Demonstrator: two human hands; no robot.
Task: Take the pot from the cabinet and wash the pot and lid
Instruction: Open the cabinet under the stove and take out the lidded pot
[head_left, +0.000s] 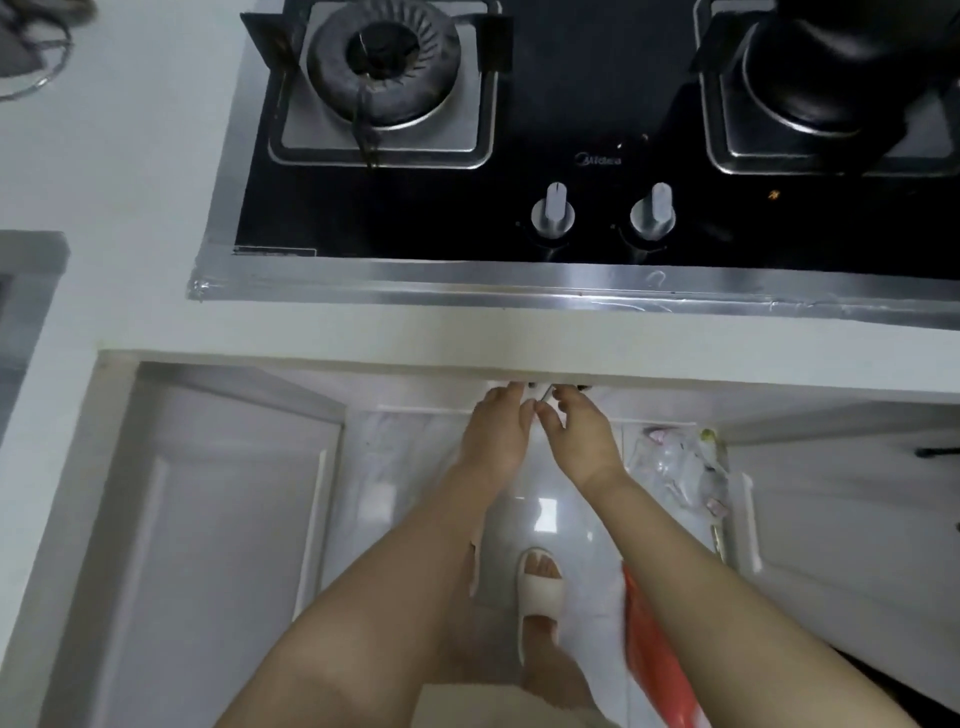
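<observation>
Our left hand (496, 431) and right hand (579, 434) reach side by side under the tabletop (467, 332) edge, fingertips hidden there; a small metal piece shows between them, but we cannot tell whether either hand grips anything. The cabinet doors (218, 493) stand open to either side of the hands. Above them sits the stove (571, 130). We cannot see the pot.

A home kitchen is shown. A black glass gas hob (597, 130) with two burners and two metal knobs (553, 210) is set into a white counter (130, 182). White cabinet doors (218, 519) are seen opened below it, over a glossy tiled floor (540, 519), where a slippered foot (540, 592) is planted.
</observation>
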